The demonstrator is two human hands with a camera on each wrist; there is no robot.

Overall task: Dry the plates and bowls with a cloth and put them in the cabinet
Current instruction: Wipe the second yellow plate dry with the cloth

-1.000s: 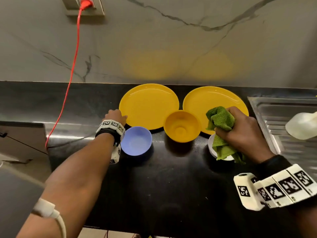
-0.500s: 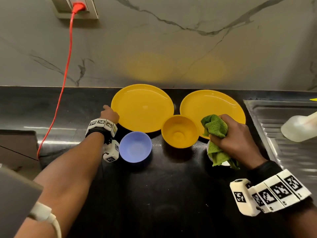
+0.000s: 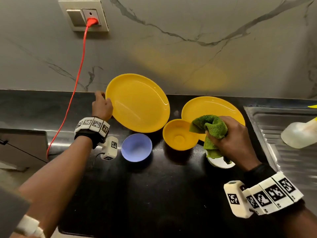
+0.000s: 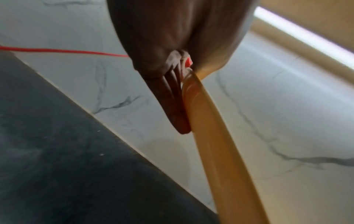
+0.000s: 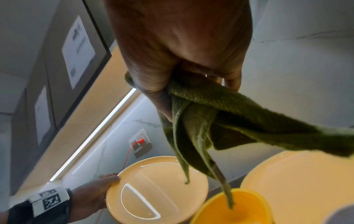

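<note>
Red cable (image 3: 75, 86): is plugged into the wall socket (image 3: 83, 15) above the worktop's far left and is draped down over the left end.
Left hand (image 3: 101, 107): its grip is closed on the left rim of the left yellow plate (image 3: 137, 102); in the left wrist view the fingers (image 4: 172, 106) are seen flat under the rim, thumb on top.
Left yellow plate: is tilted, its far edge raised toward the wall, near the worktop's (image 3: 154, 194) far edge.
Blue bowl (image 3: 136, 147): is set upright on the worktop, nearer the front than the tilted plate.
Yellow bowl (image 3: 179, 134): is set upright mid-worktop, just beside the second yellow plate (image 3: 212, 107), whose near rim is overlapped in view.
Second yellow plate: is laid flat toward the far right of the worktop.
Right hand (image 3: 229, 138): its grip is closed round a bunched green cloth (image 3: 211, 127), held over the second plate's near edge; cloth ends are hung down.
White dish (image 3: 221, 163): is mostly hidden beneath the cloth and hand.
Sink drainer (image 3: 283, 127): is set at the worktop's right end.
</note>
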